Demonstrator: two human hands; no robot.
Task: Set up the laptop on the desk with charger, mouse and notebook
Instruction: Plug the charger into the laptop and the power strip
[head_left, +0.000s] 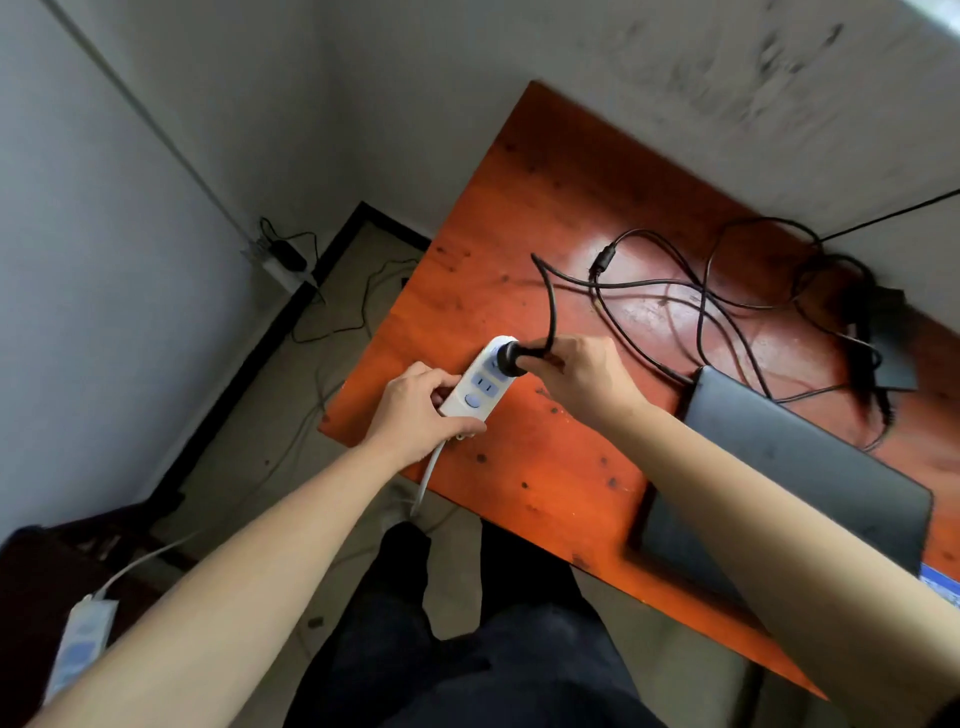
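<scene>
**Charger plug held at the power strip on the desk corner**

Two white power strips are seen: one (475, 383) at the near-left corner of the orange desk (498, 218), a second (78, 644) low at the left on a dark surface. One closed dark laptop (810, 467) lies on the desk at the right, with one black charger brick (891, 338) beyond it and its black cable (675, 291) looped across the desktop. The strip's near end is gripped by the left hand (415, 410), fingers curled round it. The round black plug (511, 357) is pinched in the closed right hand (582, 374) and sits against the strip's far socket. Both forearms are extended forward.
</scene>
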